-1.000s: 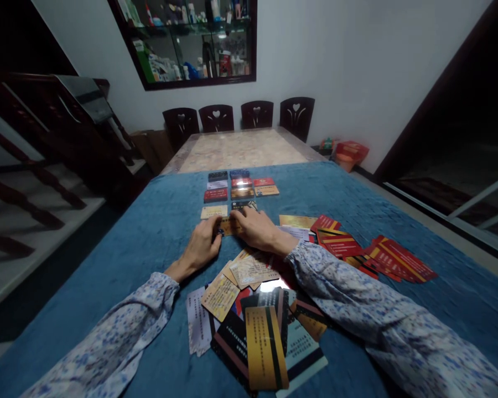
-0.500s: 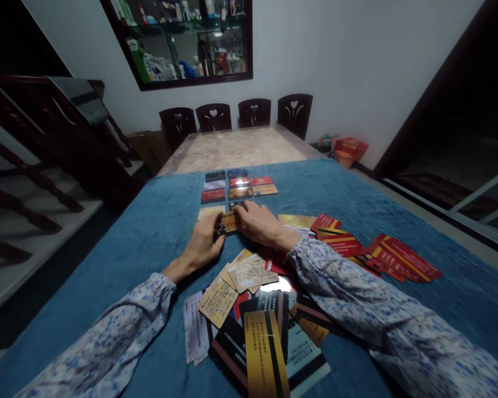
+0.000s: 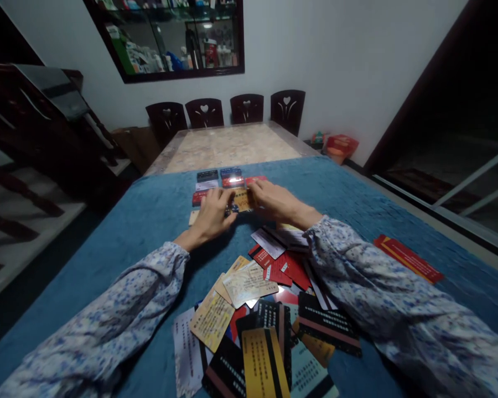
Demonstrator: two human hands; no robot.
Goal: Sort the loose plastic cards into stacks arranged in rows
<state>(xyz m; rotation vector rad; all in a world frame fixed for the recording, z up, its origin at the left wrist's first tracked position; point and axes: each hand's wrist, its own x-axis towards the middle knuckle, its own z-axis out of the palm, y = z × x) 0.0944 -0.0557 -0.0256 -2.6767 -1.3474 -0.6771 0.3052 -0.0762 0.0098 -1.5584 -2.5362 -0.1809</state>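
Observation:
A gold VIP card is held between my two hands, tilted up over the rows of sorted cards. The fingers of my left hand close on its left end, and my right hand grips the right end. Just beyond are a dark stack, a blue stack and a red card. A red stack and a pale card are partly covered by my left hand. Nearer me, loose cards lie in an overlapping heap, with a gold striped card on top.
A blue cloth covers the near part of the table; its far part is bare marble-patterned top. Several red cards lie right of my right sleeve. Dark chairs stand at the far end, against the wall.
Both hands have moved forward and slightly right with the gold card, from beside the near cards to over the sorted rows. The view has shifted a little.

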